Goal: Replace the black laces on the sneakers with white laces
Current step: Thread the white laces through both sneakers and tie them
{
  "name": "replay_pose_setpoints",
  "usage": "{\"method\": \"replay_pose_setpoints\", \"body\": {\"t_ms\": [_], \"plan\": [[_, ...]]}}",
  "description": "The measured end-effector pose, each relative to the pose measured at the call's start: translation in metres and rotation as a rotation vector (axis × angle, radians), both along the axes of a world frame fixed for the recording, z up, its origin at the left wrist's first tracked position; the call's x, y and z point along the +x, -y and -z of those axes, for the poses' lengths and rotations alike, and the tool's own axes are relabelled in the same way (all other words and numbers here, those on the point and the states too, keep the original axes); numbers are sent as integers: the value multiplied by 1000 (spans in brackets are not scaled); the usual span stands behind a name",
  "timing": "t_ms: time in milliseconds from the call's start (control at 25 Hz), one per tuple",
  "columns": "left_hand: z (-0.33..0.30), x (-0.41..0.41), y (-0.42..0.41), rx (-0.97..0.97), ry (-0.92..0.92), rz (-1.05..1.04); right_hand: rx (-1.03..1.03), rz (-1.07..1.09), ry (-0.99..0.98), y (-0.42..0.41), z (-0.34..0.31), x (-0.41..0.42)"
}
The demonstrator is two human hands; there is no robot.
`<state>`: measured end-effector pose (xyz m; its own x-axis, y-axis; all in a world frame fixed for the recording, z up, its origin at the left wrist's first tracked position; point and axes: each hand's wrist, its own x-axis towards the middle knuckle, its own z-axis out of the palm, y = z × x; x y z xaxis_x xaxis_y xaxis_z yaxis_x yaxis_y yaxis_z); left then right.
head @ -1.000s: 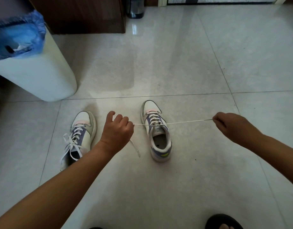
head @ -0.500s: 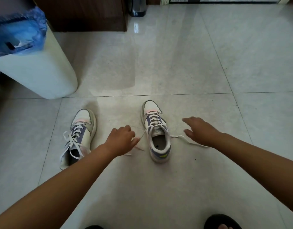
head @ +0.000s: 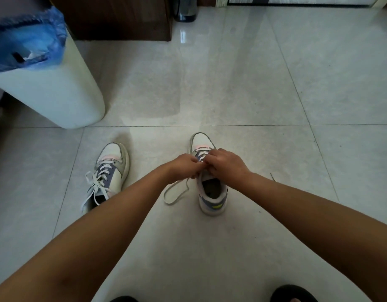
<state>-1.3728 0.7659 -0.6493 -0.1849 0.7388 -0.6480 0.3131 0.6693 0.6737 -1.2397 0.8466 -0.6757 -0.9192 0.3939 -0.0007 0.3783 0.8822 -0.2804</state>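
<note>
Bin (head: 57,101) behind left sneaker (head: 110,171)

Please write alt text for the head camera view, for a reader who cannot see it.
Both hands, left hand and right hand, meet over the right sneaker on the tiled floor, working its white lace. A second sneaker, laced white, lies to the left near a white bin.

A home: glossy tiled floor (head: 253,83), lined waste bin (head: 46,88), wooden cabinet (head: 122,18).
</note>
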Motion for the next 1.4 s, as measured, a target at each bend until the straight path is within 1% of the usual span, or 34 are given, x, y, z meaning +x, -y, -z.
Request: {"method": "replay_pose_setpoints", "body": {"t_ms": [80,160,240,360,440,560,640,800,840,920,960,1040,1120,1240,1320,1400], "plan": [[-4,-11,7,-2,128,-119,-72,115,-49,-1,-1,-3],[-5,-29,15,44,274,-342,-177,241,-42,-4,0,-3],[-9,-50,26,106,431,-552,-285,294,-35,-5,1,-2],[-15,-89,44,240,627,-839,-367,324,-45,-8,2,-1],[-16,-113,56,292,658,-970,-360,306,-24,-9,2,-2],[-13,-130,67,336,721,-1096,-303,260,35,-11,4,-3],[-14,-139,71,430,777,-1211,-265,228,57,-11,4,-4],[-27,-168,82,655,758,-1444,-228,120,29,-10,4,-3],[-27,-171,83,676,717,-1471,-215,95,13,-10,4,-2],[-21,-158,80,625,615,-1460,-156,45,-21,-9,8,3],[-14,-144,75,563,575,-1418,-131,35,-29,-8,11,5],[1,-99,63,401,492,-1268,-123,38,-33,-7,10,9],[14,-49,51,279,408,-1145,-55,-21,-98,-5,12,12],[25,7,38,217,378,-1068,110,-65,-147,1,12,13],[25,24,31,198,352,-990,117,-10,-134,11,10,10],[22,28,27,196,324,-934,59,50,-122,17,11,7]]}}
